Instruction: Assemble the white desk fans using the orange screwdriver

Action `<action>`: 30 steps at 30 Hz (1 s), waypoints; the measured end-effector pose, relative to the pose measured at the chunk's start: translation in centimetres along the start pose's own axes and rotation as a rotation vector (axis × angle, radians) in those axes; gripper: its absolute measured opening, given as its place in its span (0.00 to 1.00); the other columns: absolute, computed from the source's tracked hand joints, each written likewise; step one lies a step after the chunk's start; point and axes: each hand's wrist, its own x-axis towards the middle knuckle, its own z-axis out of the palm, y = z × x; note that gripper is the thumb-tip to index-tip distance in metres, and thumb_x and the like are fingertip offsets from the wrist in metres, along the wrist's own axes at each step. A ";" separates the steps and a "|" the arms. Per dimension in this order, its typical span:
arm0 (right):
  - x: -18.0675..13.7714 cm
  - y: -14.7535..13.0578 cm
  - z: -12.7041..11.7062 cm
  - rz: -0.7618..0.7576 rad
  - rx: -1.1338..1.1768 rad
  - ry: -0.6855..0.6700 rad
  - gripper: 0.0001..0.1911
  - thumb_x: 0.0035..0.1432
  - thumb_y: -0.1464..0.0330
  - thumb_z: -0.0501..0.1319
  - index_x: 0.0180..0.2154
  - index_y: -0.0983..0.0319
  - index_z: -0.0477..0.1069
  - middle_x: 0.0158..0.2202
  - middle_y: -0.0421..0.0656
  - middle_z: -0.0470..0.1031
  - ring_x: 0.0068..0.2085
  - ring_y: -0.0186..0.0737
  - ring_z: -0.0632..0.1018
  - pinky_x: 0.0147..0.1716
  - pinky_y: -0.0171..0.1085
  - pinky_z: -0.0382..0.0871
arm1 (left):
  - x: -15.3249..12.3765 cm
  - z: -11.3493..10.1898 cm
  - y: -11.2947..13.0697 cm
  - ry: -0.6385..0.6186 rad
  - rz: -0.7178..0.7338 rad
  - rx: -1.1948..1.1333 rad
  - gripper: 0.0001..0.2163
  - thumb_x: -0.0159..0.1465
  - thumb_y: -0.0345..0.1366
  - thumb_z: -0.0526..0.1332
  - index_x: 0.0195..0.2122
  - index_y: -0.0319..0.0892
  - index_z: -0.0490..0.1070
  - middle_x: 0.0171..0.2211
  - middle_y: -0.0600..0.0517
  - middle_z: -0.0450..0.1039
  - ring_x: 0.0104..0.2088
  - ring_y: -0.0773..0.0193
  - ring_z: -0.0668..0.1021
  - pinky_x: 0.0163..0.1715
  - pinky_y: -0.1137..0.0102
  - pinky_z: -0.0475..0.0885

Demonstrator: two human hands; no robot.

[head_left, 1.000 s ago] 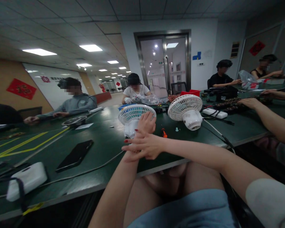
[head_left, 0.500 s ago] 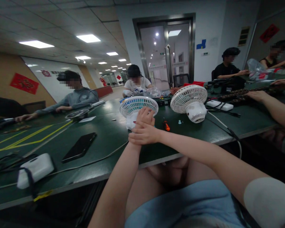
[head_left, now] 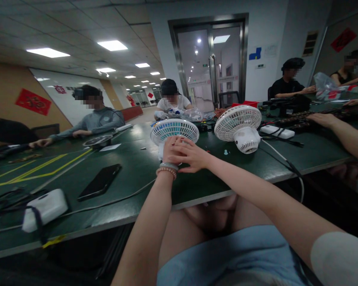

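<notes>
My left hand [head_left: 169, 151] is raised over the green table [head_left: 131, 174], its back towards me and its fingers curled in. It stands just in front of a small white fan with blue blades [head_left: 174, 130]. Two bead bracelets [head_left: 167, 170] sit on that wrist. My right hand [head_left: 192, 155] reaches across from the right with its fingers stretched out, and their tips rest on the back of my left hand. It holds nothing. A second white fan [head_left: 238, 126] lies tilted to the right of both hands.
A black phone [head_left: 100, 182] and a white box with a strap [head_left: 46, 206] lie at the left, with a cable [head_left: 116, 203] running along the near edge. A small turquoise part [head_left: 226, 151] lies by the second fan. A co-worker's arm [head_left: 340, 129] reaches in at right; other people sit around the table.
My right hand has let go of my left wrist and slid up onto the back of the hand, fingers now stretched out. The bracelets now show. The orange screwdriver is hidden behind my hands.
</notes>
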 end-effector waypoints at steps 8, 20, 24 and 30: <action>-2.5 2.8 0.7 0.603 0.032 -0.231 0.17 0.56 0.72 0.49 0.46 0.66 0.67 0.46 0.51 0.69 0.47 0.44 0.69 0.46 0.41 0.63 | 0.2 1.5 -3.4 0.482 -0.414 0.038 0.24 0.56 0.35 0.54 0.54 0.34 0.56 0.52 0.37 0.58 0.54 0.48 0.64 0.55 0.55 0.58; -0.7 1.0 3.4 0.589 0.001 -0.634 0.17 0.55 0.72 0.52 0.47 0.62 0.68 0.47 0.53 0.69 0.47 0.49 0.73 0.38 0.43 0.70 | 0.8 2.3 -4.6 0.157 -0.642 -0.217 0.52 0.43 0.56 0.64 0.62 0.40 0.37 0.54 0.38 0.61 0.53 0.46 0.68 0.52 0.55 0.64; -0.9 1.0 3.1 0.564 -0.029 -0.592 0.15 0.55 0.75 0.51 0.43 0.65 0.70 0.46 0.54 0.70 0.48 0.49 0.72 0.40 0.44 0.70 | 0.7 2.2 -4.7 0.160 -0.631 -0.218 0.53 0.42 0.56 0.65 0.62 0.41 0.36 0.53 0.38 0.62 0.53 0.46 0.69 0.52 0.56 0.64; -1.7 2.4 2.5 0.626 0.007 -0.624 0.15 0.51 0.76 0.54 0.42 0.66 0.72 0.45 0.53 0.71 0.46 0.49 0.73 0.37 0.40 0.70 | 0.7 2.1 -5.1 0.135 -0.632 -0.225 0.53 0.41 0.56 0.65 0.63 0.42 0.37 0.54 0.38 0.62 0.53 0.45 0.69 0.52 0.55 0.64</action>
